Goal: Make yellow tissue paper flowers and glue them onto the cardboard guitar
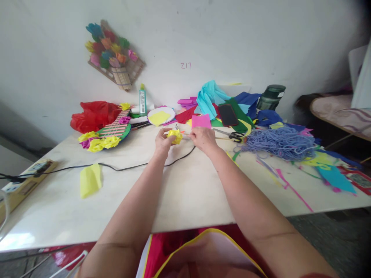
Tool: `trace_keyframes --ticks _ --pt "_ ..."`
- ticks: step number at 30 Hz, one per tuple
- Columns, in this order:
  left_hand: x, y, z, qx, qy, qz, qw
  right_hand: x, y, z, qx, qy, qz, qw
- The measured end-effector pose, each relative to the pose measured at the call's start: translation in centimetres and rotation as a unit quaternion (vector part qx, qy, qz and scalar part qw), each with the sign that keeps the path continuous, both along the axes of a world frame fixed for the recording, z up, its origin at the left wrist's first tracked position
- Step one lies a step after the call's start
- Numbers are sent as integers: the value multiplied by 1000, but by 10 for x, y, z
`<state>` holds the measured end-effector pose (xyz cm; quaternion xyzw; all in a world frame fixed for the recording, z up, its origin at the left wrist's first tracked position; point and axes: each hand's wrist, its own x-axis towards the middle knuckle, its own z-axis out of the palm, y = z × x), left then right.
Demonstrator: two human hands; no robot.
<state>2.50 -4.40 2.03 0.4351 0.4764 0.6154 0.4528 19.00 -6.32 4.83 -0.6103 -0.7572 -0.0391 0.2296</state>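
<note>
My left hand (164,142) is closed around a crumpled yellow paper flower (175,136) just above the table. Close by on its right, my right hand (203,139) is pinched, knuckles up. A thin pale stick (222,138) shows on the right side of that hand, and a slim light length also shows between the two hands; the fingers hide most of it. Behind the right hand is a pink paper square (201,121). Black-handled scissors (236,136) lie to its right. A black cable (185,155) runs beneath the hands.
At left are a paper-flower-trimmed craft (116,133), a yellow paper sheet (90,180) and a power strip (26,183). A glue bottle (142,101) stands at the back. A phone (228,115), blue yarn (279,142), coloured paper and a dark jar (271,97) crowd the right.
</note>
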Motion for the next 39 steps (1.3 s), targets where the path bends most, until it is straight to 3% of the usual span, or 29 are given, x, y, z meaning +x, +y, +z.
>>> trace_keyframes --ticks 23,33,39 --pt "-2 -3 1 9 27 -28 999 -2 1 -2 32 -24 3 999" --pt "-1 -5 0 21 35 -44 998 1 -2 5 -42 -53 7 998" --pt "0 -4 0 30 37 -49 998 5 5 0 -86 -12 12 996"
